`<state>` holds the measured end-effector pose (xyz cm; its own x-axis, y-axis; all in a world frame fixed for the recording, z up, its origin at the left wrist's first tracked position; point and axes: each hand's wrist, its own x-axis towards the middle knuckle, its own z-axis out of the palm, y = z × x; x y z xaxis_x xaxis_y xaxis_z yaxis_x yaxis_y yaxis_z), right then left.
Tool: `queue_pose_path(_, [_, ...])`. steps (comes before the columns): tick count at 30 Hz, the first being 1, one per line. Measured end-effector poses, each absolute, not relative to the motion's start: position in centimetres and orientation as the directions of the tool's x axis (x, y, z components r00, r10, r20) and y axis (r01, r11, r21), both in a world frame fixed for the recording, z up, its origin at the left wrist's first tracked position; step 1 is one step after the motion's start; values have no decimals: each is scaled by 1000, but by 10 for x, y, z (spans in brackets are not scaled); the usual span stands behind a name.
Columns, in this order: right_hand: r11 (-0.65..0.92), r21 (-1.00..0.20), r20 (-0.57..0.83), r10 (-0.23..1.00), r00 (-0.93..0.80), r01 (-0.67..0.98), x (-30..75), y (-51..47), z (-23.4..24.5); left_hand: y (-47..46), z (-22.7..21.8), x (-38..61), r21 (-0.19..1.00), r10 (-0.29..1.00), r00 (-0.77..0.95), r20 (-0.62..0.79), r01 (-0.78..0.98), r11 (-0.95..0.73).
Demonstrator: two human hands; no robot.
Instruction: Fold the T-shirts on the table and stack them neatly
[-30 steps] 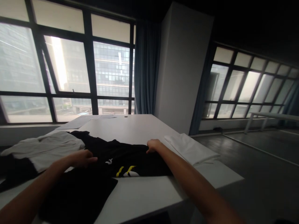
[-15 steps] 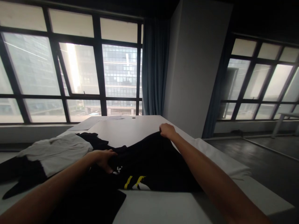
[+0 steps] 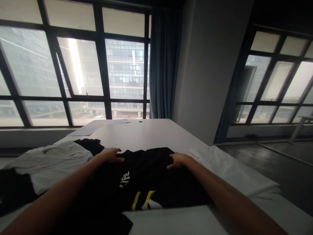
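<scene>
A black T-shirt (image 3: 151, 176) lies spread on the white table, with white lettering and a yellow-and-white print facing up. My left hand (image 3: 112, 155) rests at its far left edge, thumb and fingers apart. At the far right corner is my right hand (image 3: 179, 160), its thumb and fingertips apart and touching the black cloth. The near left part of the shirt runs under my left forearm and is too dark to make out.
Left of the shirt lies a heap of grey and black clothing (image 3: 56, 160). White folded cloth (image 3: 237, 169) lies along the right side of the table (image 3: 146, 135). Sheets of paper (image 3: 84, 128) are at the far left, before the windows. A pillar and curtain stand behind.
My right hand has come down and nearer, and the raised far edge of the shirt now lies flat. My left hand has moved slightly away from me, and more lettering shows.
</scene>
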<state>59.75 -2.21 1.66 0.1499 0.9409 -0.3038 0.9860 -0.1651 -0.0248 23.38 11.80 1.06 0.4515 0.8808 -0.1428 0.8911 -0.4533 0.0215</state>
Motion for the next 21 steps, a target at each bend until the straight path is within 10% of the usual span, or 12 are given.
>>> queue_pose_path(14, [-71, -13, -193, 979, 67, 997, 629, -15, 45, 149, 41, 265, 143, 859, 406, -311, 914, -381])
queue_pose_path(21, [-299, -141, 99, 944, 314, 944, 642, 12, 69, 185, 108, 258, 158, 980, 198, 32, 967, -201])
